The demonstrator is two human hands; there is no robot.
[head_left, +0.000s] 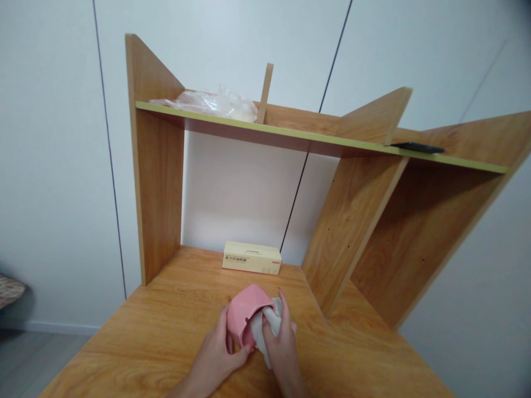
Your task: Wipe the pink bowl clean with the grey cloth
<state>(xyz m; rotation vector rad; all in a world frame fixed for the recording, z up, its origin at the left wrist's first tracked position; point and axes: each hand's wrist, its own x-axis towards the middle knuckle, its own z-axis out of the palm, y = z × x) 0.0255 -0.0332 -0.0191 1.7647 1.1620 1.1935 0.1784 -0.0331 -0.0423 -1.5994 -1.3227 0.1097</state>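
Here, at the far left edge of the frame, a patterned cushion [9, 290] is peeking in low beside the white wall. Moving right, a wooden desk [157, 331] is filling the lower part of the frame, with its shelf unit [160, 182] rising in the upper left; a crumpled clear plastic bag [211, 104] is lying on the upper shelf there. Below it, toward the middle, a pale yellow box [251, 257] is sitting on the desk against the wall. In the lower middle, the left hand [215, 351] is curling around a pink cup [245, 315], thumb and fingers closed on its side, the cup tilted just above the desk. Right beside it, the right hand [282, 342] is gripping a grey cloth [265, 326] and pressing it into the cup's mouth. In the upper right, a dark flat object [417, 147] is resting on the shelf.
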